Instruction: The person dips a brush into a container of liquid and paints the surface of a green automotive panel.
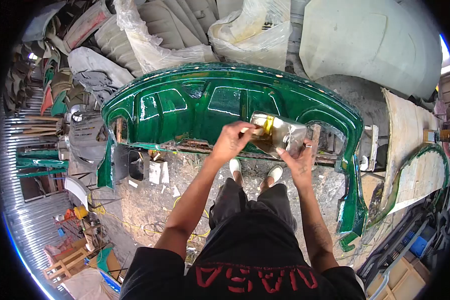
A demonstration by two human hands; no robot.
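My right hand grips a shiny, boxy container from its near side, thumb on top. The container is tilted and has a yellow patch toward its left end. At that left end my left hand is closed, thumb and fingertips pinched together; what they hold, if anything, is too small to make out. Beneath and beyond both hands stretches a large glossy green bumper-shaped mould, with curved ends reaching toward me on either side.
White and grey moulded panels and plastic sheeting crowd the far side. A pale board leans at right. Paper scraps and a yellow cord lie on the floor. Wooden pieces sit at lower left.
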